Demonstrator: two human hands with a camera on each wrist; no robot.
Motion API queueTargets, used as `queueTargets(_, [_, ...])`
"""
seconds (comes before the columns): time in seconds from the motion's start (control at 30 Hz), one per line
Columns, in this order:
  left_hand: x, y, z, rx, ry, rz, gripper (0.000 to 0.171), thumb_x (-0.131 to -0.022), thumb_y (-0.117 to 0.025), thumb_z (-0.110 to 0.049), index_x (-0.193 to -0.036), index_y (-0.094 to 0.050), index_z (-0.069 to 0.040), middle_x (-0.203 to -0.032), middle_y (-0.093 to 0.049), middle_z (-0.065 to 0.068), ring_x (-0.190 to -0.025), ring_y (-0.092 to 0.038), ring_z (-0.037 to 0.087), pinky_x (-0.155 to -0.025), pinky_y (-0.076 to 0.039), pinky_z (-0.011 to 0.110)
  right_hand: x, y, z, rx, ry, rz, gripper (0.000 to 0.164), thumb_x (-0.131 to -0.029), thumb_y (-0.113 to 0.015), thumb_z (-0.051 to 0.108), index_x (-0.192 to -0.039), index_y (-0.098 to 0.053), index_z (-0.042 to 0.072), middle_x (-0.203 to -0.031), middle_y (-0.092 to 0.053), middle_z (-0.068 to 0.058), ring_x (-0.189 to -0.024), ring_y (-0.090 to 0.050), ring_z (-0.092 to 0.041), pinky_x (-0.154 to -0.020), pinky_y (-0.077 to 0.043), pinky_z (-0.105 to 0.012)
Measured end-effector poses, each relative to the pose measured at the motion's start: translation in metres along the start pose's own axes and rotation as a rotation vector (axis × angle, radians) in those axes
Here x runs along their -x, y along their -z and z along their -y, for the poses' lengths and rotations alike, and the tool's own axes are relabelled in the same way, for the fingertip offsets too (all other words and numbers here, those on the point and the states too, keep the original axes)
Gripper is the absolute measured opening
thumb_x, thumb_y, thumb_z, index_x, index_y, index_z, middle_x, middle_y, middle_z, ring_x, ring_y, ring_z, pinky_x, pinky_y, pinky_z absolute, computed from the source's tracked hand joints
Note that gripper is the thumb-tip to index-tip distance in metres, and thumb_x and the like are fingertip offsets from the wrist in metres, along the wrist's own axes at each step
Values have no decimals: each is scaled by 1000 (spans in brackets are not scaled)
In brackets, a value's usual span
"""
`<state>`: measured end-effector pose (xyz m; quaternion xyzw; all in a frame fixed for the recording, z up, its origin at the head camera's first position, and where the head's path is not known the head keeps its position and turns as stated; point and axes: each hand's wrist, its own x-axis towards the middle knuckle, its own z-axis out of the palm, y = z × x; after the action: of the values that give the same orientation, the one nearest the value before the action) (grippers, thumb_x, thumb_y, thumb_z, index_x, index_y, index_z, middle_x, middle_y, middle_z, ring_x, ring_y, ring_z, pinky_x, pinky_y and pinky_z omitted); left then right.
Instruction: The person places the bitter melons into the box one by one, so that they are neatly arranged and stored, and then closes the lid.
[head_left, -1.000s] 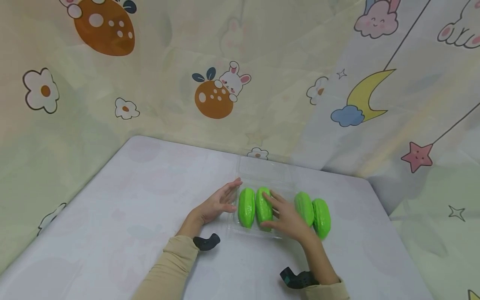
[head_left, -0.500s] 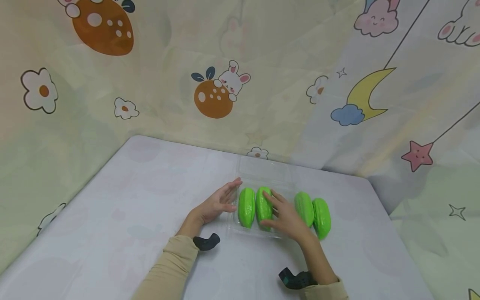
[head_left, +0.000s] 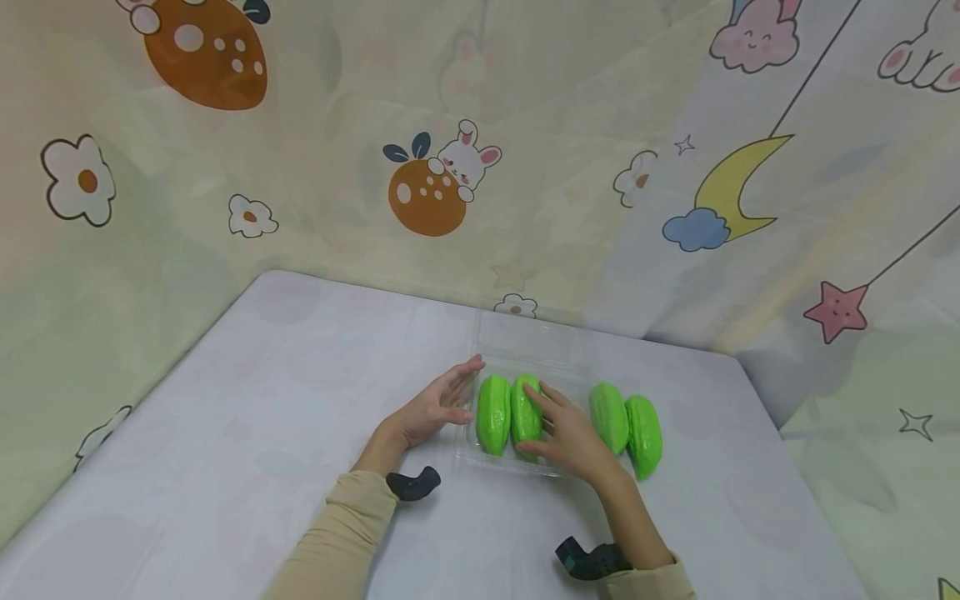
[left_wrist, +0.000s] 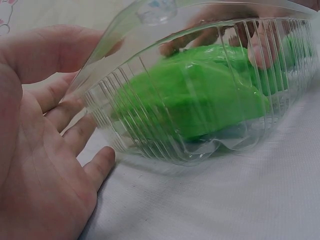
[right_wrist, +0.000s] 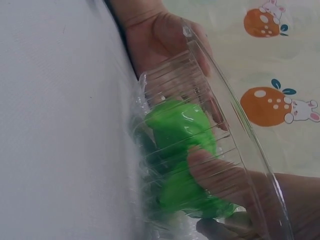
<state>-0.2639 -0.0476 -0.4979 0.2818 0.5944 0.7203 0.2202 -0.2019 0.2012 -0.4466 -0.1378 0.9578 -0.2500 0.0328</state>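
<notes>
A clear plastic box (head_left: 467, 457) with its lid laid back stands on the table. In it lie two glossy, ridged, oblong green pieces (head_left: 493, 415), side by side; their kind is unclear. My right hand (head_left: 573, 437) reaches into the box and grips the right-hand green piece (head_left: 527, 417), thumb at its near end and fingers at its far end. In the right wrist view that thumb (right_wrist: 212, 170) presses on the green surface. My left hand (head_left: 431, 410) stands at the box's left side, fingers extended, and its fingers (left_wrist: 80, 132) are at the clear wall (left_wrist: 135, 110).
Two more green pieces (head_left: 609, 418) lie on the table just right of the box, touching each other. The white table (head_left: 247, 417) meets a patterned cloth wall (head_left: 330, 192) behind. Black wrist devices (head_left: 414, 484) sit on both forearms.
My right hand has shifted slightly left with the green piece in its grip, which is now closer against the left one. The left hand has stayed in place.
</notes>
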Motion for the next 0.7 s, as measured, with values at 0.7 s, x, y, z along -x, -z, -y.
queueTargets(0.7, [-1, 1, 1, -5, 13, -4, 82, -79, -62, -1, -150, -22, -14, -162, -3, -2, -149, 2, 18, -122, -4, 42, 1, -2, -3, -8, 16, 12, 91, -74, -78, 41, -148, -32, 16, -152, -31, -20, -136, -36, -41, -104, -41, -57])
